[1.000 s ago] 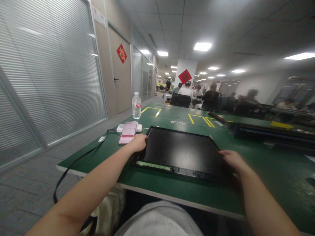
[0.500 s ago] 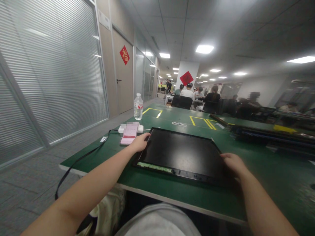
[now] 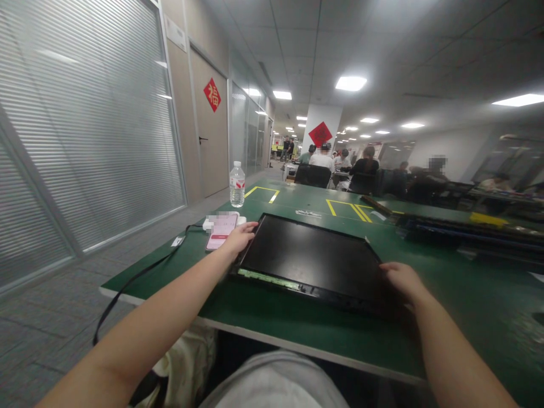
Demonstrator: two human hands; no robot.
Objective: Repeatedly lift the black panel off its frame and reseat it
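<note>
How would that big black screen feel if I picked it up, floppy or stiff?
Probably stiff: the black screen looks flat and straight-edged. Perhaps slippery, as its face looks smooth. Maybe fragile: a green strip shows along its near edge.

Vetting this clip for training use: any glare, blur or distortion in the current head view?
Head view: faint, soft sheen on the dark panel; ceiling lights blown out to white; right side smeared, including the stacked parts and seated people; wide-angle lean in the door; left hand and bottle fairly legible; right hand softer, its underside in shadow.
</note>
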